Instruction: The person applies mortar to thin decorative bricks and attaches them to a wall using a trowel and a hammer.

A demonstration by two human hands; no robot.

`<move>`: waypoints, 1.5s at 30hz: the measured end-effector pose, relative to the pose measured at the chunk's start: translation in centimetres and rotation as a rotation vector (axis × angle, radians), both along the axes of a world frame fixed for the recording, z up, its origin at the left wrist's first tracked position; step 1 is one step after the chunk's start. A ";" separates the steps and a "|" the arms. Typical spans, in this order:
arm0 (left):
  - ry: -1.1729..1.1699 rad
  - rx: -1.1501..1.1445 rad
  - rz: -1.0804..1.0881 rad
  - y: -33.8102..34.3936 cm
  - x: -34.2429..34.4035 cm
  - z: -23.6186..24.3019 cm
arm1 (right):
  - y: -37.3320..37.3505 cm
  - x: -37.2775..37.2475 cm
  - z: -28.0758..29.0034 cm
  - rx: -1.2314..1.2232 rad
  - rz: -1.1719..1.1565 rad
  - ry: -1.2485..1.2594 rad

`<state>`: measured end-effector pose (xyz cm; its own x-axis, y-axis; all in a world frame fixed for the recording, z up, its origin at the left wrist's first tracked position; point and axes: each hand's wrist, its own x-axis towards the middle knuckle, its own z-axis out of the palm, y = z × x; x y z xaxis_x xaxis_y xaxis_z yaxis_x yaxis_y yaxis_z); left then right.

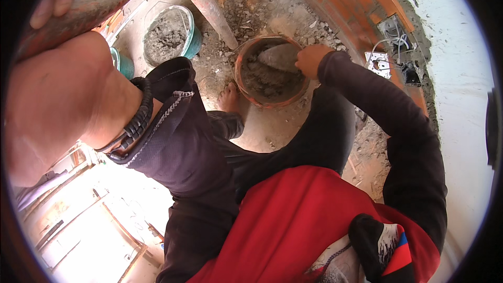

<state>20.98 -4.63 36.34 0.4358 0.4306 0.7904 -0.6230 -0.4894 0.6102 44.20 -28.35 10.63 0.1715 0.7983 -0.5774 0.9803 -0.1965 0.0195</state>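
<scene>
My left hand (68, 94), with a dark braided band at its wrist, is raised close to the camera. Its fingertips curl over a stained round pole (102, 8), so the hand is closed on it. Lower down, my right hand (313, 61) is closed on a trowel; its grey blade (283, 56) slants into a bucket with an orange rim (242, 81). Wet grey mortar (270, 81) lies in that bucket, and part of the blade rests at the mortar. The trowel's handle is hidden inside my fist.
A teal bucket (195, 36) of mortar stands left of the orange one, with another teal bucket (123, 64) partly hidden. A second pole (204, 5) slants down behind. Rubble covers the floor. At right are a brick wall (335, 0) and a white socket plate (378, 64) with loose wires.
</scene>
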 end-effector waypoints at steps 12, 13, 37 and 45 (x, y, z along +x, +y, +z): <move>-0.017 -0.024 -0.044 -0.4 0.0 -0.4 | 2.9 -0.2 4.2 -0.173 0.148 -0.190; -0.014 -0.026 -0.046 -0.5 -0.1 -0.6 | 2.4 -1.3 4.9 -0.165 0.205 -0.195; -0.044 -0.055 -0.120 -1.1 -0.1 -1.9 | -2.8 4.3 -0.3 -0.053 -0.025 0.519; -0.050 -0.054 -0.131 -1.1 -0.3 -1.4 | -7.6 0.5 -4.1 0.466 -0.039 0.003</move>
